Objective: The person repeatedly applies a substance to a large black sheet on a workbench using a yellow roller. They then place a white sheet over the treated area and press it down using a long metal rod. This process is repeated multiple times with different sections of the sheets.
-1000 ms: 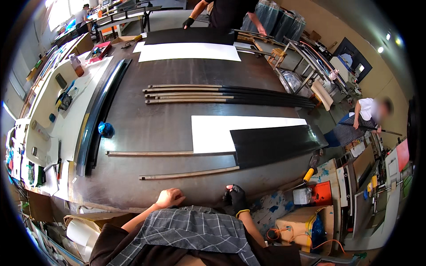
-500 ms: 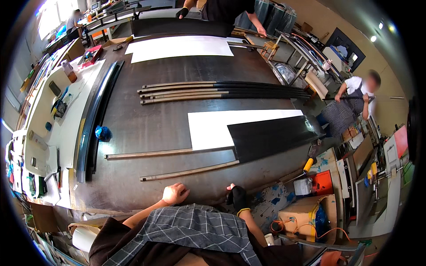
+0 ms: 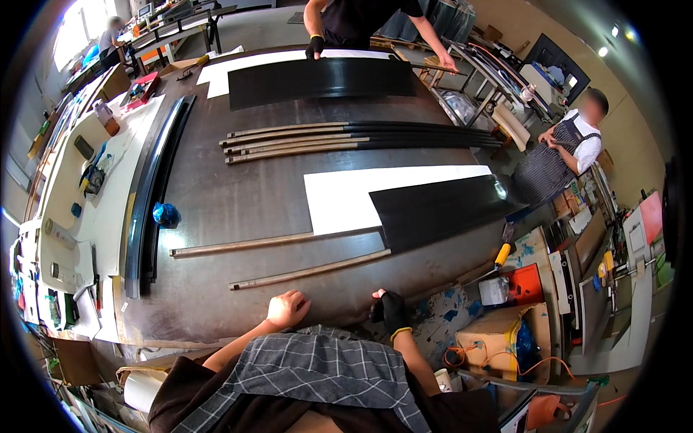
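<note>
My left hand [image 3: 289,309] is bare and rests at the table's near edge, its fingers curled in with nothing visible in them. To its right, my right hand [image 3: 390,312] wears a black glove with bare fingertips and is closed in a loose fist at the edge. Just beyond my hands lie two long metal bars [image 3: 310,270], their right ends under a black sheet [image 3: 440,213]. That sheet partly overlaps a white sheet [image 3: 336,195]. Across the table, a co-worker's gloved hand [image 3: 315,47] grips another black sheet [image 3: 321,81] over a white one.
Several half-black bars [image 3: 296,141] lie mid-table. Dark strips [image 3: 155,195] and a blue crumpled ball [image 3: 166,214] are at left. A yellow-handled tool [image 3: 503,254], red box [image 3: 525,283] and cardboard box [image 3: 498,338] sit at right. A person in a striped apron [image 3: 548,166] stands right.
The co-worker's black sheet has come toward me and now covers part of the far white sheet. The person at right has brought their hands together; the rod is no longer seen. My hands barely moved.
</note>
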Demonstrator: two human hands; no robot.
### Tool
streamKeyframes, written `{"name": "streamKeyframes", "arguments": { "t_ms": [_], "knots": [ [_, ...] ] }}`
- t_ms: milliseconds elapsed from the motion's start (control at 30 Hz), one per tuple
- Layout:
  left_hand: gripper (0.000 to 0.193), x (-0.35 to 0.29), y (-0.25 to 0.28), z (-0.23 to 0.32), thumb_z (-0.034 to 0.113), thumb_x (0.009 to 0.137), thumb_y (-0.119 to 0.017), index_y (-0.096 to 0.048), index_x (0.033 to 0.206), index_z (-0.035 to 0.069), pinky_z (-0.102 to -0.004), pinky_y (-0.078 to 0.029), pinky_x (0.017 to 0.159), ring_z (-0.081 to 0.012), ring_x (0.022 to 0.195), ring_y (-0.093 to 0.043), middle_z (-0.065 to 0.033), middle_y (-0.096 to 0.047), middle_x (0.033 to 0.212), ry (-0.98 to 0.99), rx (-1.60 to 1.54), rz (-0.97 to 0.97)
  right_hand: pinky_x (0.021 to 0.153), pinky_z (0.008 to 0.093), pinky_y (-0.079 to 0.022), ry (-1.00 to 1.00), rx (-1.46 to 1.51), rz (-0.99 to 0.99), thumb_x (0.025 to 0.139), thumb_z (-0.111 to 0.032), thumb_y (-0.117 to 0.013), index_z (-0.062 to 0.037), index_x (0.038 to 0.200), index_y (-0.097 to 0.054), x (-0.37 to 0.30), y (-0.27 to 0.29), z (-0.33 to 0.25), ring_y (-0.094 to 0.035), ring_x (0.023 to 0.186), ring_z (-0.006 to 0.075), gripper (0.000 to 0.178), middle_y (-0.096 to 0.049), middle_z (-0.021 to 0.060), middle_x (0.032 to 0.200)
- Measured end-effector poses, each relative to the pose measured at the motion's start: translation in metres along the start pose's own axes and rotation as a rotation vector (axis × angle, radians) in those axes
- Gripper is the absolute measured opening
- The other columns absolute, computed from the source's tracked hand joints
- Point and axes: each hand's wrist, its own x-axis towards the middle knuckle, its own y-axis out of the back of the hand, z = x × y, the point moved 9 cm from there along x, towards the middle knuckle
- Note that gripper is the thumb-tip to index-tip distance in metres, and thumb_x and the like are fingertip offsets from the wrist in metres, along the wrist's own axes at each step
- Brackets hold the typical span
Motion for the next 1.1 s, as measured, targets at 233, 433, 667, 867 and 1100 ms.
{"name": "streamKeyframes", "arguments": {
  "t_ms": [233,433,667,867,1100],
  "knots": [
    [0.021,-0.001,0.001,-0.003,0.025,0.079,-0.069,-0.059,0.069,0.010,-0.0410,-0.050,0.052,-0.0306,0.061,-0.062,-0.0083,-0.060,0.069,0.002,-0.005,0.021,0.043,0.0313,-0.047,-0.115,0.114,-0.042,0.094,-0.029,-0.055,-0.0028,0.091,-0.063,-0.003,-0.007,0.003,-0.057,0.045,0.0187,0.028,-0.059,0.0089,0.060],
    [0.018,0.000,-0.003,-0.004,0.023,0.079,-0.071,-0.062,0.072,0.009,-0.0383,-0.051,0.055,-0.0289,0.063,-0.064,-0.0079,-0.063,0.072,0.010,0.018,-0.022,0.044,0.0316,-0.047,-0.133,0.113,-0.063,0.094,-0.029,-0.054,-0.0028,0.091,-0.063,-0.008,-0.006,-0.004,-0.057,0.046,0.0191,0.028,-0.060,0.0090,0.061],
    [0.021,-0.001,-0.003,-0.006,0.025,0.080,-0.068,-0.059,0.070,0.010,-0.0405,-0.050,0.053,-0.0304,0.062,-0.062,-0.0077,-0.060,0.070,0.010,-0.009,-0.002,0.046,0.0319,-0.048,-0.113,0.082,-0.066,0.094,-0.029,-0.053,-0.0031,0.091,-0.064,-0.009,-0.008,-0.010,-0.057,0.046,0.0194,0.028,-0.060,0.0091,0.061],
    [0.020,0.000,-0.006,-0.004,0.025,0.080,-0.068,-0.059,0.070,0.010,-0.0401,-0.050,0.053,-0.0302,0.061,-0.062,-0.0077,-0.060,0.069,-0.006,-0.013,-0.006,0.046,0.0317,-0.047,-0.044,0.023,-0.045,0.094,-0.029,-0.053,-0.0031,0.091,-0.064,0.000,0.001,0.002,-0.057,0.047,0.0194,0.028,-0.060,0.0089,0.062],
    [0.020,0.000,-0.003,-0.003,0.024,0.079,-0.070,-0.060,0.071,0.010,-0.0397,-0.050,0.053,-0.0298,0.061,-0.062,-0.0078,-0.060,0.069,-0.006,-0.019,0.004,0.047,0.0317,-0.047,-0.043,-0.001,-0.068,0.095,-0.029,-0.052,-0.0021,0.093,-0.063,-0.002,-0.001,-0.003,-0.057,0.048,0.0192,0.029,-0.060,0.0087,0.063]
  ]
}}
